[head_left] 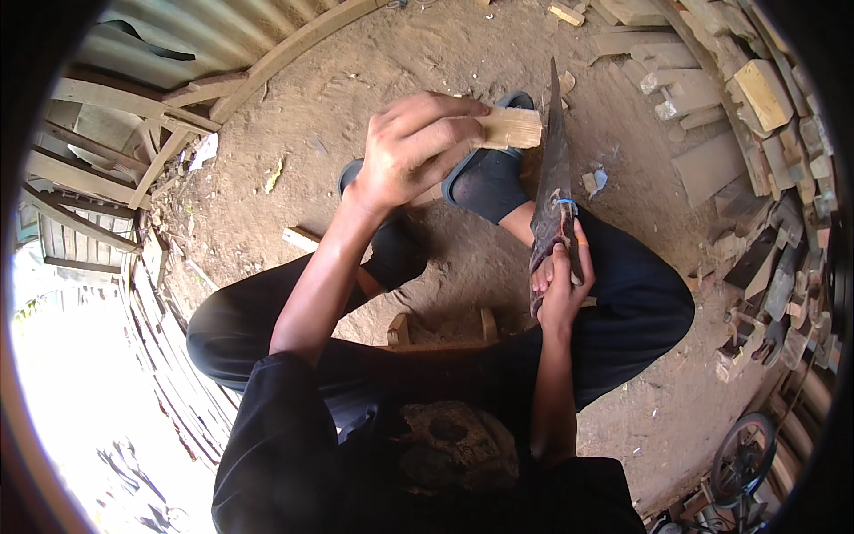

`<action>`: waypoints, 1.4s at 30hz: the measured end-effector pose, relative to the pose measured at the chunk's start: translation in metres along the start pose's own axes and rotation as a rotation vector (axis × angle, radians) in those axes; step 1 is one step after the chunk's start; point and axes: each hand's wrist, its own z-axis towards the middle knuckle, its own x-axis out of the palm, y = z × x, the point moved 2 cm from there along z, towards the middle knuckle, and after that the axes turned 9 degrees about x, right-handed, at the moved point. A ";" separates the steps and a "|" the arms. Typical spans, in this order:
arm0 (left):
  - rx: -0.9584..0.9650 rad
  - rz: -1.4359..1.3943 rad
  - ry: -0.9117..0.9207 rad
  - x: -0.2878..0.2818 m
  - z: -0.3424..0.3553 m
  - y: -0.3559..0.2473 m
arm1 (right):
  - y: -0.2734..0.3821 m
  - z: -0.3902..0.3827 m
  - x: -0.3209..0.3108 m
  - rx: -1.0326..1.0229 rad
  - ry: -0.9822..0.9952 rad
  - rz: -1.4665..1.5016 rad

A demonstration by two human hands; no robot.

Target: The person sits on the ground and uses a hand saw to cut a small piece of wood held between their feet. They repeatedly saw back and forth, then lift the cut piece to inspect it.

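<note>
My left hand is closed on a small pale wooden block, held out over my right foot in a dark shoe. My right hand grips the dark, worn handle of a handsaw, which has a bit of blue material near the handle. The long blade points away from me, just to the right of the block, with a small gap between them. My knees are bent apart, and a low wooden piece shows between my legs.
Stacked wood offcuts line the right side, with a bicycle wheel at lower right. Corrugated sheeting and a wooden frame stand at left. A loose stick and scraps lie on the dirt floor.
</note>
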 end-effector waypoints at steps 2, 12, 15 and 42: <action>-0.198 -0.015 -0.018 0.006 -0.002 -0.003 | 0.001 0.001 0.001 0.000 -0.009 0.000; -1.253 -0.540 0.099 0.042 -0.106 0.047 | 0.004 -0.018 0.011 -0.010 0.014 -0.167; -1.315 -0.436 0.123 0.051 -0.135 0.052 | 0.002 -0.026 0.015 0.002 0.055 -0.187; -1.340 -0.251 0.347 0.169 -0.179 0.053 | 0.035 0.039 -0.029 -0.442 0.000 -0.858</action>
